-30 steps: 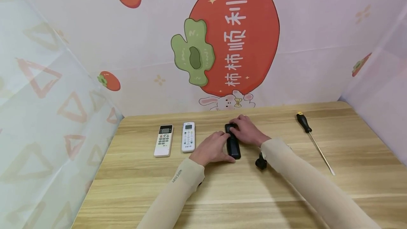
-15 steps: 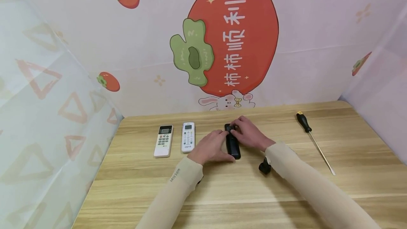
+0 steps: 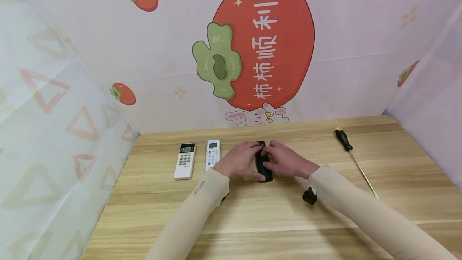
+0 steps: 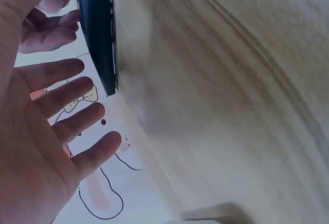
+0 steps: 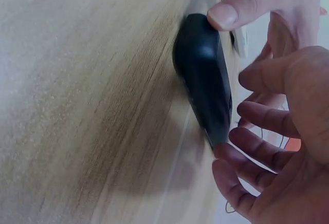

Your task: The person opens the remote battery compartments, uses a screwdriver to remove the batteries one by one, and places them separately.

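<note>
Wooden table [image 3: 252, 222], black remote [image 3: 260, 163] on it; white remote [image 3: 213, 155] left of that, second white remote [image 3: 185, 163] farther left, screwdriver [image 3: 356, 161] right.

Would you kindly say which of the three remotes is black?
The rightmost remote, between the left hand and right hand; the leftmost remote and middle remote are white.

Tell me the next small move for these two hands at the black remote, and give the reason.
Probably close the right hand gently onto the side of the black remote: the right wrist view shows that hand's fingers loosely bent, without a firm grip, while the left hand has its thumb on the near end, which might help steady it.
</note>
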A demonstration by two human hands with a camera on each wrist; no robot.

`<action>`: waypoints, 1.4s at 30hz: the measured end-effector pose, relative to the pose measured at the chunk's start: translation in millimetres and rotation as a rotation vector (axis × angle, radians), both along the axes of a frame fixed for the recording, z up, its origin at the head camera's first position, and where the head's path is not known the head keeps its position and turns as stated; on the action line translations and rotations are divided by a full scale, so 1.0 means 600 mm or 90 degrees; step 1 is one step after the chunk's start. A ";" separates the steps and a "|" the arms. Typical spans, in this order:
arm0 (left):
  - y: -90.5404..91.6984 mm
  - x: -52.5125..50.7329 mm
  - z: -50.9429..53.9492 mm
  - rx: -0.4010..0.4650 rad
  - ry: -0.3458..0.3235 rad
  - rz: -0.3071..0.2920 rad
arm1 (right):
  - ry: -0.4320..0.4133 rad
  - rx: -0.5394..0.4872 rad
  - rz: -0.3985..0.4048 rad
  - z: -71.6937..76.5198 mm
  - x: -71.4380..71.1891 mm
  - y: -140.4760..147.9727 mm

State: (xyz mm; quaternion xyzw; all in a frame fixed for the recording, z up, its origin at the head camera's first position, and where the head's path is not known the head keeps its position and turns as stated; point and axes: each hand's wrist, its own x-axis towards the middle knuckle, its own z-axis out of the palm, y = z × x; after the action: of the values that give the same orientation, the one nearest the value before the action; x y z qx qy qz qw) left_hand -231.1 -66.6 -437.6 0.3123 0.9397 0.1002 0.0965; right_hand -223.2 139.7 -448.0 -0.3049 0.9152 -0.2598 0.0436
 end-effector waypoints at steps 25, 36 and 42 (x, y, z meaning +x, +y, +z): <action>-0.007 0.010 -0.007 -0.068 -0.020 -0.002 | -0.081 0.130 0.064 0.033 -0.007 -0.005; -0.006 0.010 -0.012 -0.090 -0.006 0.004 | -0.118 0.112 0.051 0.036 -0.011 -0.011; -0.005 0.012 -0.010 -0.089 -0.008 0.006 | -0.120 0.101 0.052 0.035 -0.010 -0.013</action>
State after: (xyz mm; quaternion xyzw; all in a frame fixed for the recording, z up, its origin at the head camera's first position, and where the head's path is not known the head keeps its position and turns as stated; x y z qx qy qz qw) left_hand -224.1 -69.3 -443.8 0.2994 0.9454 0.0364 0.1235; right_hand -229.4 131.9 -427.3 -0.3117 0.9115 -0.2124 0.1638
